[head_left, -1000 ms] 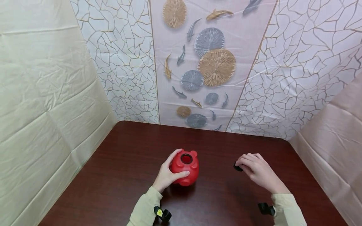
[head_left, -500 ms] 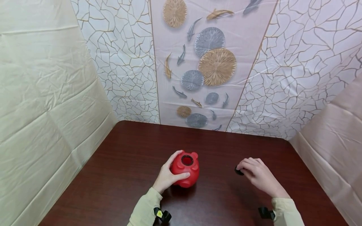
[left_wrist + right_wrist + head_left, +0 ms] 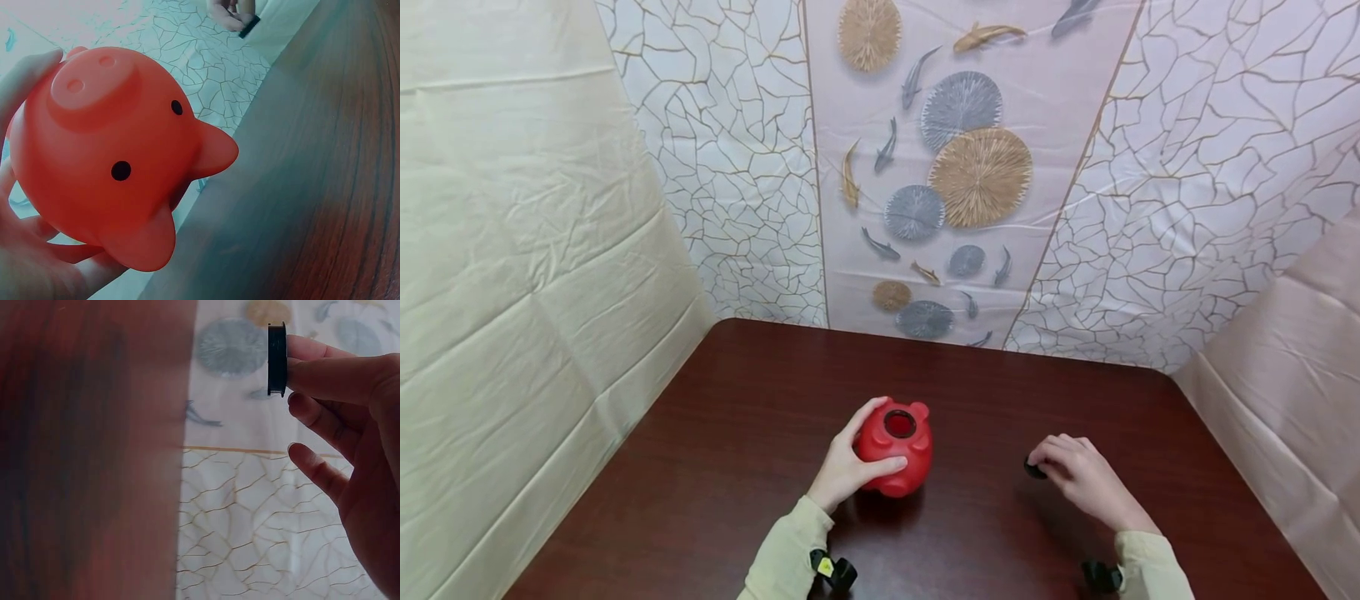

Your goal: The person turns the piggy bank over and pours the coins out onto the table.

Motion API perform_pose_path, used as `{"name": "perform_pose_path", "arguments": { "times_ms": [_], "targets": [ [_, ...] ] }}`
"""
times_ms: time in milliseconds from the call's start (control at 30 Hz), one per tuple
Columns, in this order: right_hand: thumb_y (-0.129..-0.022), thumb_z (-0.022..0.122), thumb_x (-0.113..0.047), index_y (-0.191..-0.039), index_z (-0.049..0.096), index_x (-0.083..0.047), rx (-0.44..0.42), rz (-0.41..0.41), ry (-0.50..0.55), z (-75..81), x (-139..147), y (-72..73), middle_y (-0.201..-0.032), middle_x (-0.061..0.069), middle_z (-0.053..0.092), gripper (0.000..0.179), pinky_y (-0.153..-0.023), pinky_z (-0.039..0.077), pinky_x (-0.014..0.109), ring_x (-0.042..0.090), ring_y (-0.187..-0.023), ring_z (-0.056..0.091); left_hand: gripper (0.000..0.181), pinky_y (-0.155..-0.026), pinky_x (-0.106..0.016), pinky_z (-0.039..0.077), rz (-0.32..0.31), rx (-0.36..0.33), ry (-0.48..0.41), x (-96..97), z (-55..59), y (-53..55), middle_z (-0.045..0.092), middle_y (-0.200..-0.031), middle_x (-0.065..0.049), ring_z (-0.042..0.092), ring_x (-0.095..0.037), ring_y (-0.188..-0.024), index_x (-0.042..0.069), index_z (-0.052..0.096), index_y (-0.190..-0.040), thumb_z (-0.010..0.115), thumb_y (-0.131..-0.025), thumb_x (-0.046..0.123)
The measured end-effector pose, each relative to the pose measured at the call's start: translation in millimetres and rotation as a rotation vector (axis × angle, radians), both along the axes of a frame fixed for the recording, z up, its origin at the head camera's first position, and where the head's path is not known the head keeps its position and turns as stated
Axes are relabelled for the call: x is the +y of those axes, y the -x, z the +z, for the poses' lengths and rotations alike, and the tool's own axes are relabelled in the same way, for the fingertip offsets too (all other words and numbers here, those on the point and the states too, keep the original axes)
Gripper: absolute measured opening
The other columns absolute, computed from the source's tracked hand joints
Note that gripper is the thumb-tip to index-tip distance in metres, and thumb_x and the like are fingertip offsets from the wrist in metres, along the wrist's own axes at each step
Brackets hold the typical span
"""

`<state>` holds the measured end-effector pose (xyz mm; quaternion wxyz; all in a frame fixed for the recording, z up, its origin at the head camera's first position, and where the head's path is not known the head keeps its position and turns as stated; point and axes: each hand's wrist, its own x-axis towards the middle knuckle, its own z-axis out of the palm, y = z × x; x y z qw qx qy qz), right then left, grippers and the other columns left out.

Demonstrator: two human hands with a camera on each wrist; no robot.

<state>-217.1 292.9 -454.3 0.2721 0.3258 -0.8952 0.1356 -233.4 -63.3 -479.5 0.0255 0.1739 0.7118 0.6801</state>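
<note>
My left hand (image 3: 844,468) grips a red piggy bank (image 3: 887,454), thumb on the near side and fingers round the far side. Its round black-rimmed opening (image 3: 900,423) faces up toward the head camera, uncovered, with stubby feet about it. In the left wrist view the snout (image 3: 94,87), black eyes and ears of the piggy bank show. Off to the right, my right hand (image 3: 1086,479) pinches a small round black stopper (image 3: 1035,468) between thumb and fingertips, apart from the bank. The right wrist view shows this stopper (image 3: 277,359) edge-on, with the other fingers loosely bent.
A dark reddish-brown wooden table (image 3: 760,400) lies under both hands. Patterned cloth (image 3: 737,208) hangs behind its far edge, and plain pale cloth (image 3: 550,275) stands along the left and right sides. Black camera mounts (image 3: 833,571) sit on both wrists.
My right hand has come down and slightly nearer to me in the head view, still pinching the stopper. The left hand and piggy bank have hardly moved; the head view has shifted slightly.
</note>
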Motion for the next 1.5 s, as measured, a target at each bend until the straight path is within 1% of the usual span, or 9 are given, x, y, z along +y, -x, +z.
{"name": "perform_pose_path", "arguments": {
  "times_ms": [133, 233, 367, 467, 700, 967, 1133, 1300, 1500],
  "targets": [
    [-0.065, 0.08, 0.008, -0.083, 0.066, -0.024, -0.044, -0.016, -0.009, -8.9, 2.9, -1.0, -0.084, -0.016, 0.062, 0.039, -0.072, 0.041, 0.029, 0.005, -0.079, 0.058, 0.076, -0.09, -0.029, 0.055, -0.007, 0.003, 0.004, 0.3, -1.2, -0.5, 0.051, -0.141, -0.01, 0.053, -0.022, -0.122, 0.035, 0.042, -0.143, 0.08, -0.078, 0.023],
    [-0.065, 0.08, 0.008, -0.083, 0.066, -0.024, -0.057, -0.018, -0.008, -13.0, 4.9, -1.3, -0.083, -0.016, 0.062, 0.039, -0.071, 0.041, 0.029, 0.005, -0.08, 0.058, 0.076, -0.089, -0.028, 0.054, -0.007, -0.003, 0.005, 0.4, -1.7, -1.0, 0.05, -0.142, -0.01, 0.053, -0.023, -0.123, 0.038, 0.042, -0.142, 0.081, -0.078, 0.023],
    [-0.066, 0.079, 0.007, -0.083, 0.066, -0.024, -0.073, -0.021, -0.006, -16.8, 7.0, -0.7, -0.083, -0.016, 0.062, 0.038, -0.071, 0.041, 0.029, 0.005, -0.079, 0.058, 0.077, -0.089, -0.03, 0.055, -0.003, -0.012, 0.003, 1.6, -1.6, -0.9, 0.05, -0.142, -0.007, 0.052, -0.023, -0.123, 0.043, 0.042, -0.14, 0.081, -0.077, 0.024],
    [-0.068, 0.078, 0.006, -0.083, 0.066, -0.024, -0.101, -0.026, -0.018, -20.4, 8.2, -0.3, -0.083, -0.017, 0.061, 0.036, -0.07, 0.041, 0.029, 0.004, -0.079, 0.057, 0.077, -0.088, -0.031, 0.056, -0.001, -0.012, 0.004, 2.5, -1.5, -1.1, 0.05, -0.142, -0.005, 0.051, -0.022, -0.123, 0.043, 0.041, -0.14, 0.081, -0.077, 0.024],
    [-0.073, 0.076, 0.003, -0.083, 0.065, -0.025, -0.232, -0.052, -0.063, -27.2, 11.5, 0.6, -0.084, -0.017, 0.06, 0.032, -0.069, 0.041, 0.029, 0.003, -0.079, 0.056, 0.077, -0.089, -0.032, 0.056, -0.014, -0.017, 0.007, 1.9, -1.6, -2.4, 0.049, -0.143, -0.009, 0.051, -0.023, -0.123, 0.039, 0.041, -0.142, 0.08, -0.078, 0.024],
    [-0.076, 0.075, -0.001, -0.083, 0.065, -0.026, -0.3, -0.111, -0.091, -30.0, 12.3, 6.9, -0.083, -0.017, 0.06, 0.028, -0.072, 0.045, 0.032, 0.001, -0.079, 0.055, 0.076, -0.089, -0.032, 0.056, -0.015, -0.01, -0.004, -1.2, 4.3, 0.5, 0.052, -0.139, -0.003, 0.052, -0.023, -0.123, 0.039, 0.042, -0.141, 0.08, -0.078, 0.022],
    [-0.078, 0.073, 0.0, -0.084, 0.065, -0.026, -0.361, -0.097, -0.103, -30.1, 13.8, 8.8, -0.084, -0.014, 0.061, 0.028, -0.069, 0.046, 0.032, 0.003, -0.077, 0.055, 0.076, -0.089, -0.031, 0.056, -0.024, -0.008, -0.009, -1.9, 5.0, 1.9, 0.053, -0.137, -0.002, 0.052, -0.023, -0.123, 0.039, 0.042, -0.141, 0.08, -0.078, 0.021],
    [-0.081, 0.07, 0.002, -0.085, 0.065, -0.024, -0.465, -0.066, -0.096, -30.5, 14.5, 9.4, -0.085, -0.008, 0.063, 0.027, -0.063, 0.047, 0.026, 0.005, -0.075, 0.056, 0.077, -0.089, -0.03, 0.056, -0.019, -0.016, -0.008, -2.2, 3.1, 2.8, 0.054, -0.135, 0.003, 0.052, -0.023, -0.123, 0.041, 0.042, -0.14, 0.081, -0.077, 0.019],
    [-0.082, 0.07, -0.001, -0.085, 0.064, -0.023, -0.545, -0.093, -0.11, -33.4, 14.4, 7.5, -0.086, -0.011, 0.061, 0.023, -0.063, 0.047, 0.026, 0.005, -0.077, 0.057, 0.077, -0.089, -0.03, 0.055, -0.022, -0.016, -0.003, -2.1, 1.2, 3.4, 0.054, -0.135, 0.003, 0.052, -0.024, -0.123, 0.04, 0.041, -0.141, 0.08, -0.078, 0.019]
  ]
}}
